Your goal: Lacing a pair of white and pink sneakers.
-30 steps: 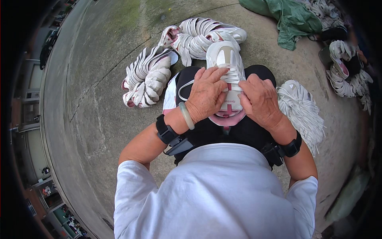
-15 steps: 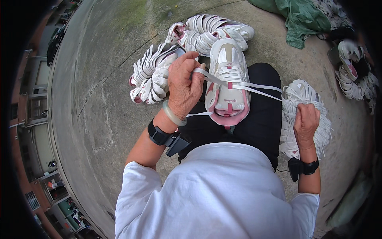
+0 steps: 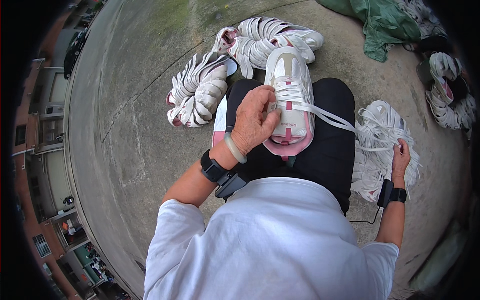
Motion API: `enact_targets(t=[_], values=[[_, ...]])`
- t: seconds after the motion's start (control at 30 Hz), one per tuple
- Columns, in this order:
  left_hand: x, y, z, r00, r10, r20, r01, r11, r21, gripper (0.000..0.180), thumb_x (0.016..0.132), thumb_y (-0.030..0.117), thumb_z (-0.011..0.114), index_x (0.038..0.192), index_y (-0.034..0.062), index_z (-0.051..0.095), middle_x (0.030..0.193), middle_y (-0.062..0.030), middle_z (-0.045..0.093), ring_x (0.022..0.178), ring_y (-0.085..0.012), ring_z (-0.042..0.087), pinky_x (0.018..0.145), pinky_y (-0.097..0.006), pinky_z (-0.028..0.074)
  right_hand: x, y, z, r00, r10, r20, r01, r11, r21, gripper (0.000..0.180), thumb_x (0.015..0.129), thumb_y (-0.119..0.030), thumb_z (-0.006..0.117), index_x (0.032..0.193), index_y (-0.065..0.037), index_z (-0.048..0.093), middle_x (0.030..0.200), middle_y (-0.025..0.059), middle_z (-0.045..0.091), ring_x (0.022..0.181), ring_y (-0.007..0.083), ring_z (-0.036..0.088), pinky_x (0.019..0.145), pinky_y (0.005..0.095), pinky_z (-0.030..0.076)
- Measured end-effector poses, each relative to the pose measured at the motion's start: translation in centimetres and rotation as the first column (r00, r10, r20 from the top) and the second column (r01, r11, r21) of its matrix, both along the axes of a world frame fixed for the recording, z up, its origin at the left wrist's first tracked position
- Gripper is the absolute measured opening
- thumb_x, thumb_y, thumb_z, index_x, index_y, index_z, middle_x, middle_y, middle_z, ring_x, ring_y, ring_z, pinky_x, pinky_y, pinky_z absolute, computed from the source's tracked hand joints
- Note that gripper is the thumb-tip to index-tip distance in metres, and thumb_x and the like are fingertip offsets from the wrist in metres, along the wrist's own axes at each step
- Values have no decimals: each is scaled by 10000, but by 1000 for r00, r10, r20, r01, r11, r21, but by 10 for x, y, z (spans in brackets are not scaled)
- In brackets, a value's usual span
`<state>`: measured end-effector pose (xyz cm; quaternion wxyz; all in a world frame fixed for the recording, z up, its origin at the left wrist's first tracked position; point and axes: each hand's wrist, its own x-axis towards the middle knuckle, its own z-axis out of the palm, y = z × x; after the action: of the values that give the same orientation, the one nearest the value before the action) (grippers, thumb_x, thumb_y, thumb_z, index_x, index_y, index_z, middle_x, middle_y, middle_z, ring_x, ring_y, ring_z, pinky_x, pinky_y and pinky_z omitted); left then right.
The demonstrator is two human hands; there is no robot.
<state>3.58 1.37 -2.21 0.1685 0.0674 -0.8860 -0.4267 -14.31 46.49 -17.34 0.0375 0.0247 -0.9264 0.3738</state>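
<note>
A white, beige and pink shoe upper (image 3: 292,131) lies across my black-trousered thighs, toe pointing away. My left hand (image 3: 254,120) is bent round its left edge by the eyelets, thumb beside the tongue; its fingertips are partly hidden. White shoelaces (image 3: 330,117) run from the upper's right side over my right thigh. Farther right, low over a pile of uppers with loose laces (image 3: 382,122), my right hand (image 3: 400,159) pinches the lace.
Nested shoe uppers (image 3: 197,90) form a curved stack on the concrete at left. Another stack (image 3: 265,42) lies beyond my knees. A green sack (image 3: 387,27) is at the far right, near more white uppers (image 3: 442,90). Part of another pink-and-white piece (image 3: 220,120) shows beside my left thigh.
My left hand has moved right and down from the raised laces onto the upper's edge. My right hand has moved farther right, drawing the laces out over the pile.
</note>
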Motion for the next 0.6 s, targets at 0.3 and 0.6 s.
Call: enact_targets(t=[0.3, 0.6], values=[[-12, 18, 29, 971, -188, -150, 97, 875, -474, 290, 617, 59, 621, 897, 49, 547, 1080, -146, 538, 1006, -345, 510, 877, -402, 389, -90, -166, 190, 949, 54, -311, -264, 674, -690, 256, 904, -148, 523, 1118, -26, 593, 914, 36, 613, 847, 96, 559, 777, 246, 460], [-55, 69, 16, 940, -325, 102, 290, 607, -740, 112, 697, 140, 595, 736, 58, 660, 1147, -112, 463, 1116, -324, 389, 930, -498, 298, -121, -167, 263, 974, 95, -208, -228, 443, -867, 326, 875, -97, 553, 1136, 82, 478, 980, 147, 587, 901, 211, 594, 877, 381, 499]])
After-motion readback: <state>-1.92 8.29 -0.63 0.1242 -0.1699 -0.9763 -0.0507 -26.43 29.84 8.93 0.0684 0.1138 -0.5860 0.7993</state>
